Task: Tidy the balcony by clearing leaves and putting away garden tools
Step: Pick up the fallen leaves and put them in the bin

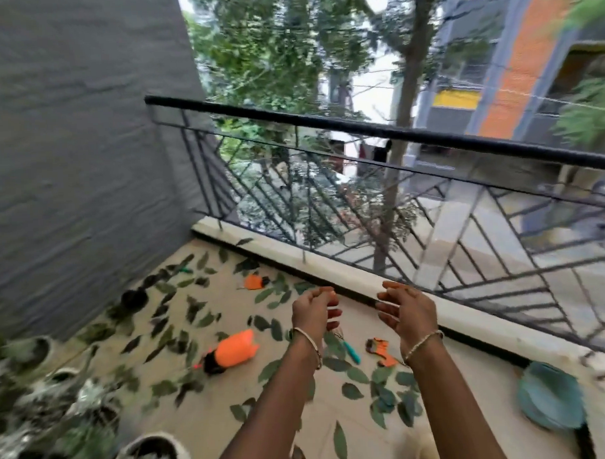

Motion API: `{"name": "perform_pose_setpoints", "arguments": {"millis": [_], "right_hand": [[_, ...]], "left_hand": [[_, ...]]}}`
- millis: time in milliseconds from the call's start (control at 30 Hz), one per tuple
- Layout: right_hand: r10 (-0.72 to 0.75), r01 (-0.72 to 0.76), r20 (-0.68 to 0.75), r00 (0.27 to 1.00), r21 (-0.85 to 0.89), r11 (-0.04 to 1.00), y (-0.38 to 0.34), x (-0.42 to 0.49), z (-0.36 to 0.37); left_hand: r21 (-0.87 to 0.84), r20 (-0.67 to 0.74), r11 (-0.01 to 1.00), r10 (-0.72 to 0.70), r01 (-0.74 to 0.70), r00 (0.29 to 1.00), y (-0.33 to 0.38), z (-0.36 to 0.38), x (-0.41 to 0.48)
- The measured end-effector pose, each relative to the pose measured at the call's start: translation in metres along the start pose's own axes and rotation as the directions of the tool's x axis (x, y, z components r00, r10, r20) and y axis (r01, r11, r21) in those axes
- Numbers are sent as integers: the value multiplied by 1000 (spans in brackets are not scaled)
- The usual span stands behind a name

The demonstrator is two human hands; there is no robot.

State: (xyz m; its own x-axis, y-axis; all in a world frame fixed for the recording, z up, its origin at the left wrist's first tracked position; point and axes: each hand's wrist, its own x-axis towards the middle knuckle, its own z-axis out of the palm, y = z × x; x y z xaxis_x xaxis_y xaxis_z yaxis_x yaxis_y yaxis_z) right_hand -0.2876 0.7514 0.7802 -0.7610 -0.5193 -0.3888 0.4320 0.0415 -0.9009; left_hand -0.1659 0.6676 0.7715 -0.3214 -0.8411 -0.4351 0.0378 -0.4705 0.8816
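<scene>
Grip empty: left hand (314, 309), right hand (407, 311); three orange items (236, 351) (255, 281) (381, 352) below.

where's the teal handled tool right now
In the head view the teal-handled tool lies on the balcony floor among leaves, just below the left hand, between the large orange item and the orange glove.

Beige balcony floor (205, 428) with scattered green leaves (352, 391), an orange bottle (235, 352), a glove (381, 352), plant pots (154, 451)

You wear a thin pale bangle (311, 345) behind your left hand (314, 311), a second bangle (422, 344) behind your right hand (408, 311); forearms bare.
</scene>
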Motion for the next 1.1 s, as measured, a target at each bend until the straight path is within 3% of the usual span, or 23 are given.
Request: {"name": "perform_pose_setpoints", "arguments": {"millis": [533, 867, 1100], "right_hand": [[146, -118, 291, 945, -111, 987, 25, 104, 273], [225, -129, 392, 892, -255, 958, 41, 207, 387], [308, -127, 496, 812, -365, 922, 13, 311, 499]], "left_hand": [[-137, -334, 987, 37, -87, 942, 113, -151, 179], [-246, -473, 968, -77, -48, 877, 139, -183, 298], [-318, -608, 941, -108, -116, 787, 201, -187, 409]]}}
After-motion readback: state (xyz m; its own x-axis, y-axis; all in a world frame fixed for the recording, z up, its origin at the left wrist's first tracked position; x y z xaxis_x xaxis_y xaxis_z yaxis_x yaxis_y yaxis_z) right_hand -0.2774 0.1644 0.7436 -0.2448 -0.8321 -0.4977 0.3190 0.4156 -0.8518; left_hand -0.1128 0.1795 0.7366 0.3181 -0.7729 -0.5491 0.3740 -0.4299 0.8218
